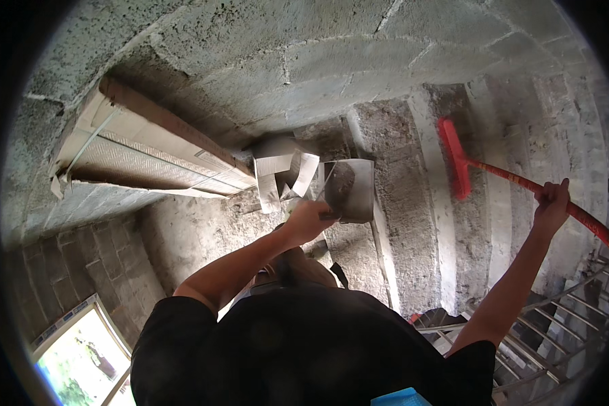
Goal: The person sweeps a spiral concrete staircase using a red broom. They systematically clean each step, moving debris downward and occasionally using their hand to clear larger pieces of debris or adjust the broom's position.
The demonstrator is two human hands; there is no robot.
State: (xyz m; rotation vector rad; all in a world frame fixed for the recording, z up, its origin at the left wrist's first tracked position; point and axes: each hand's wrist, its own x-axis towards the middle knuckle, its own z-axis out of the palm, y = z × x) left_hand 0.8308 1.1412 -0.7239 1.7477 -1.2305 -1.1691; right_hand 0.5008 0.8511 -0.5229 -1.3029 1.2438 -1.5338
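My left hand [310, 221] grips the handle of a grey dustpan [363, 195] just in front of my body. A heap of dark dirt [339, 183] lies in the pan. Out to the right, my right hand [552, 207] is closed around the red broom handle [512, 177], which bears writing. The red broom head [455, 158] is over the ridged concrete floor [401, 203], right of the dustpan; whether its bristles touch the floor I cannot tell. An open cardboard box [273, 170] with its flaps spread stands against the dustpan's left side.
A long strapped cardboard package [157, 157] leans along the concrete block wall [335, 66] at left. At lower right is a metal ladder [548, 325]. A bright window [83, 355] is at lower left. Pale beams [431, 167] cross the rough floor.
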